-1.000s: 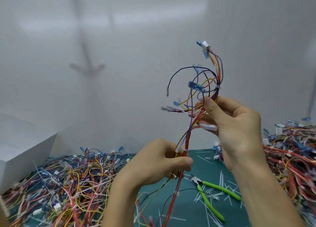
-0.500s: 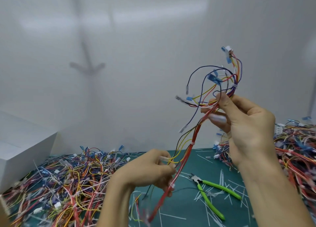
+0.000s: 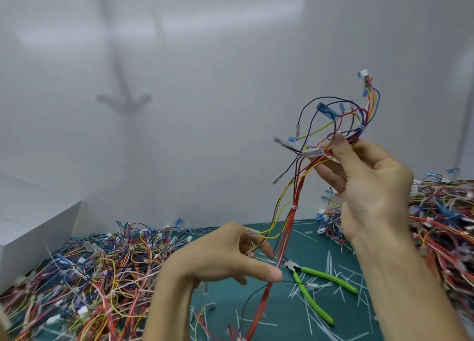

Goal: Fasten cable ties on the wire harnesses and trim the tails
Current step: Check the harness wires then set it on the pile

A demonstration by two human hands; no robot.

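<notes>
Progress seemed partial for the harness [image 3: 292, 220] in hand. Two white cable ties [image 3: 295, 207] were closed on it, one on the red trunk above the green cutters [image 3: 318, 286] and one higher, near the fan of branches. I saw no long tail on either, though both were small. Many cut tails [image 3: 331, 261] lay on the mat [image 3: 282, 315] around the cutters, and a pile [image 3: 89, 276] of harnesses lay left of them and a second pile [image 3: 448, 212] right of them; which was finished I could not tell. The right hand [image 3: 369, 186], raised high above the cutters, pinched the upper bundle between thumb and fingers. The left hand [image 3: 225, 258], just left of the cutters' nose, was relaxed, thumb and forefinger nearly straight, the red strands running between them without a clear pinch.
</notes>
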